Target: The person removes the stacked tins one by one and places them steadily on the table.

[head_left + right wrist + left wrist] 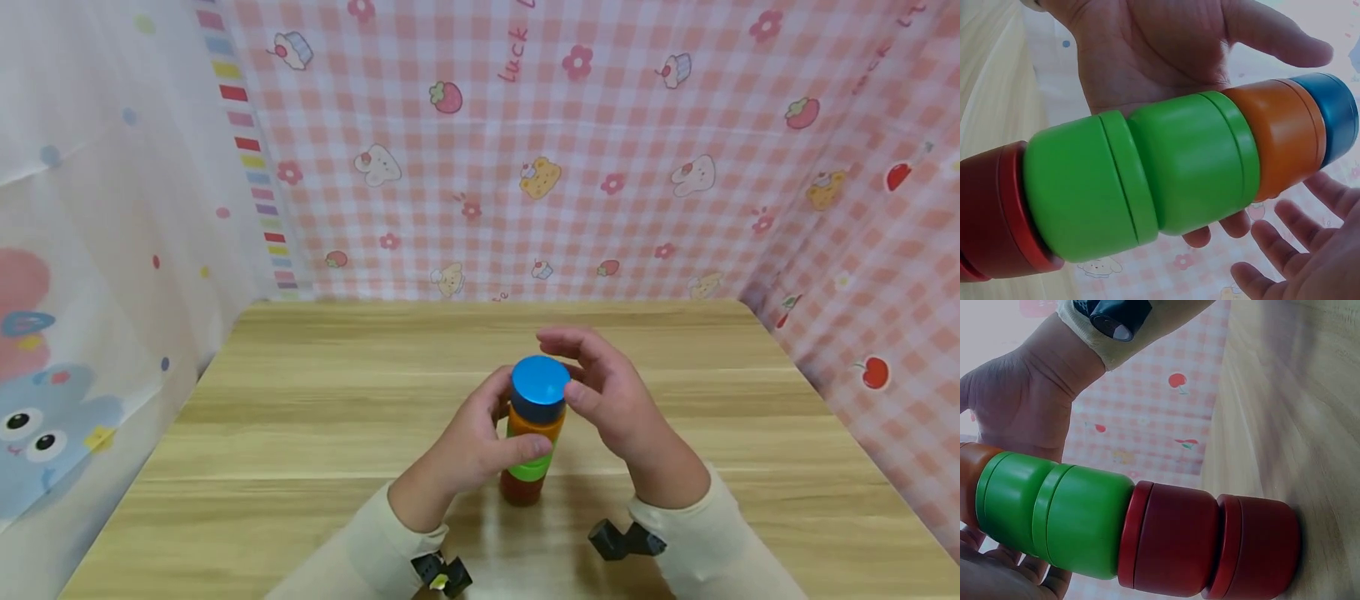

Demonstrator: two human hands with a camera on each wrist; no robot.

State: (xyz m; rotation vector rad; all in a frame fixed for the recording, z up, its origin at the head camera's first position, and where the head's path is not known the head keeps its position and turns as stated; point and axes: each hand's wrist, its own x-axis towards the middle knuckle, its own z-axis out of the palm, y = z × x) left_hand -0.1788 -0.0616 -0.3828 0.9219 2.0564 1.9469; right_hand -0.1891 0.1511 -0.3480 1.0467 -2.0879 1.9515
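Observation:
A tall upright stack of round coloured tins rises from the table: two red tins (1260, 550) at the bottom, two green tins (1191, 162), an orange tin (1285, 131) and a blue tin (540, 379) on top. My left hand (476, 442) curves loosely about the stack's left side, fingers behind it. Its thumb stands off the tins in the right wrist view. At the upper right is my right hand (611, 392), fingers spread, thumb beside the blue tin. Whether that thumb touches cannot be told. The stack hides parts of both hands.
The stack stands on a wood-grain table (337, 400). A pink checked cloth (495, 125) hangs behind and to the right, and a white printed cloth (105, 208) on the left. Small black cameras (626, 540) sit on both cuffs.

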